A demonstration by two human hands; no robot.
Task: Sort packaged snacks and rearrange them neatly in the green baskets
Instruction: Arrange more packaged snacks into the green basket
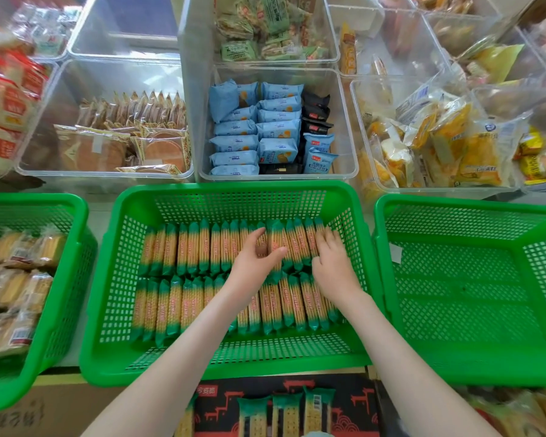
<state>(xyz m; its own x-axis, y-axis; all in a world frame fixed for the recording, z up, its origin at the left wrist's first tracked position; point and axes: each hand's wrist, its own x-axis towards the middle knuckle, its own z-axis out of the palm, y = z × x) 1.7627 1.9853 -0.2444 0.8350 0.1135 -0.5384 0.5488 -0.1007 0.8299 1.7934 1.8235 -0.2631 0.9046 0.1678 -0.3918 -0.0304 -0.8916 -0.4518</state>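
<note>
One cracker packet [277, 244] is pinched in left hand [256, 263]; right hand [333, 269] fingers [325, 239] rest on neighbouring packets [298, 244].

Left basket [44, 200] is cut off by the left edge, right basket [454, 207] by the right edge. Some cracker packets [196, 247] in the middle basket [234, 189] are covered by the left hand [256, 263] and right hand [331, 266] (grip or mere touch of the right cannot be told). Wrapper print is too small to be read. Red packets [10, 105] are blurred. Loose packets [286, 414] are cut off at the bottom edge.
</note>
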